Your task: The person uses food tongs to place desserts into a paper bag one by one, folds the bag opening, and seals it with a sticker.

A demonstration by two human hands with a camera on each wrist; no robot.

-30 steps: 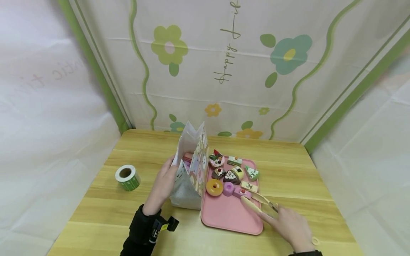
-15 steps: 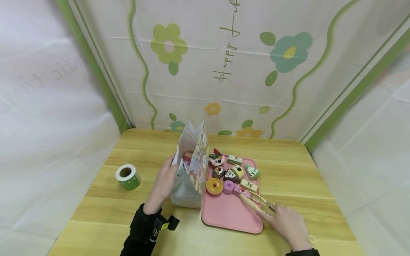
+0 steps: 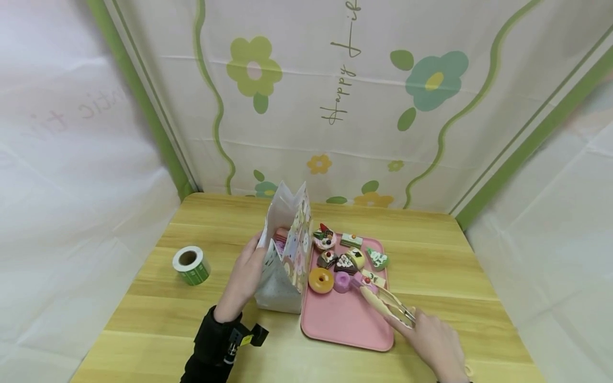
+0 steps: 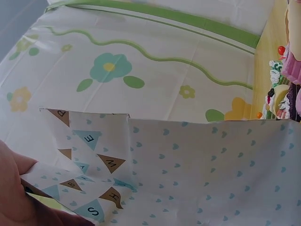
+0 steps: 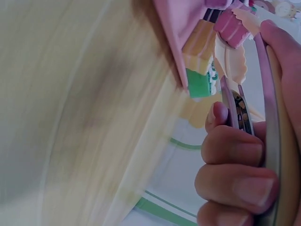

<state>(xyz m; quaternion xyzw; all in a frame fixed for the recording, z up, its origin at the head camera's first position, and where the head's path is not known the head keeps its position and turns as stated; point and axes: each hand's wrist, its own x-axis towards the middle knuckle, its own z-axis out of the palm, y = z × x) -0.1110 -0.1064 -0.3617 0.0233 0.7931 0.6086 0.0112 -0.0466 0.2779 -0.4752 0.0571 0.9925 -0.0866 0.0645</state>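
Observation:
My right hand (image 3: 438, 340) grips a pair of tongs (image 3: 375, 303) with beige scalloped tips. Between those tips is a purple cake slice (image 3: 358, 280) topped with a red cherry, tilted in the right wrist view and seemingly raised off the pink tray (image 3: 342, 322). It partly covers a cream-coloured slice (image 3: 378, 279). My left hand (image 3: 244, 279) holds the near left edge of a patterned paper bag (image 3: 280, 298), thumb and fingers on either side of the paper in the left wrist view. Pink and purple pieces (image 3: 281, 242) show inside the open bag.
A yellow doughnut (image 3: 321, 280), a small purple cake (image 3: 342, 282), a green-and-white cake (image 3: 377, 259) and several other toy cakes crowd the tray's far half. A roll of green labels (image 3: 191, 266) stands left of the bag. A cream ring (image 3: 469, 370) lies by my right wrist.
The tongs have closed on the purple cake slice and shifted it slightly up and right, over the cream slice. My left hand and the bag stay in place.

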